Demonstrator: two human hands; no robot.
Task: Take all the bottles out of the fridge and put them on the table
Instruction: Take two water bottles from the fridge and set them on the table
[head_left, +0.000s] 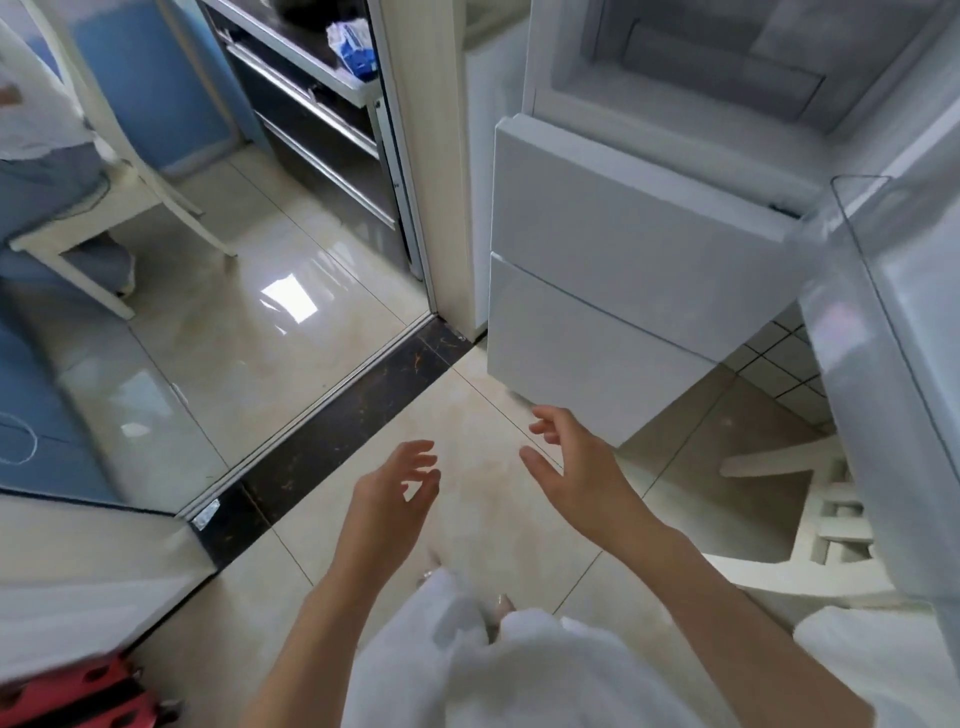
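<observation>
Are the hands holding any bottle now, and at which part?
No. The left hand and the right hand are both open and empty, in front of the fridge.

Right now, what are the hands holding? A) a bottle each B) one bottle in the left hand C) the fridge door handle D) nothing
D: the left hand and the right hand hang open and empty above the floor, in front of the fridge.
</observation>
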